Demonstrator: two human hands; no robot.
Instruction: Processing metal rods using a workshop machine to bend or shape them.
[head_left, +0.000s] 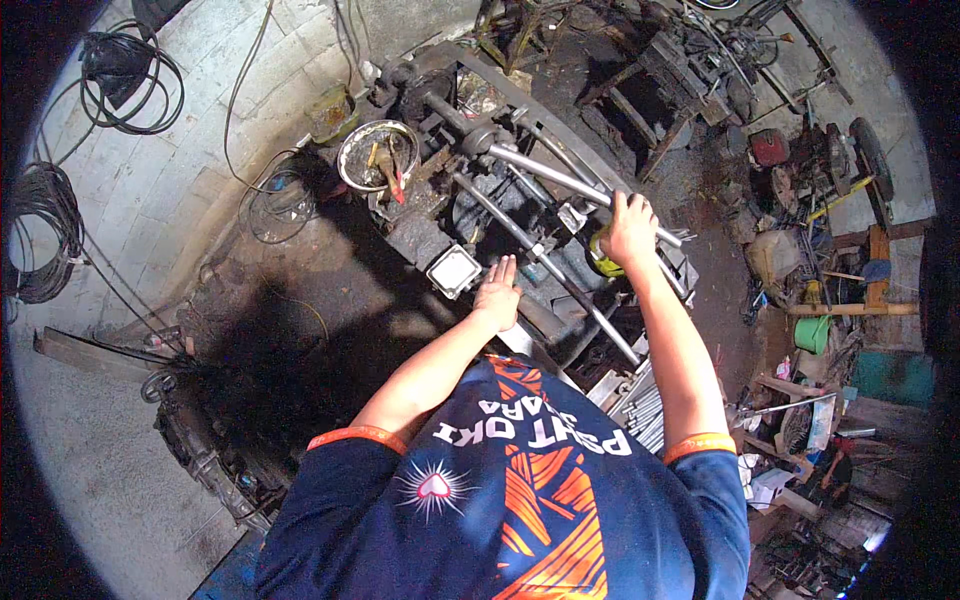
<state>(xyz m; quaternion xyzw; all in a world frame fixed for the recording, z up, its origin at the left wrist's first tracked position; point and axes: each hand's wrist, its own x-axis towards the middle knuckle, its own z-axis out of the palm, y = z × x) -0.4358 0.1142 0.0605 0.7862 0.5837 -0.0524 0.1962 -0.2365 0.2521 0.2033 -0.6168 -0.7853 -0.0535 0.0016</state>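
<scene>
My right hand [630, 232] is closed over a long shiny metal rod [550, 174], which runs from a round chuck-like fitting [479, 138] on a greasy lathe-like machine. Just below that hand, something yellow-green [604, 258] shows in part. My left hand [498, 297] lies with fingers stretched out on the machine's near side, holding nothing. Beside it is a square white-faced box [453, 271]. A second, thinner rod [580, 295] crosses the machine between my hands, roughly alongside the first.
A round pan [343, 166] with a red-tipped tool stands on the machine's left end. Several metal rods [640, 410] lie by my right arm. Coiled black cables [45, 230] hang on the left wall. Cluttered shelves with a green container [812, 335] line the right.
</scene>
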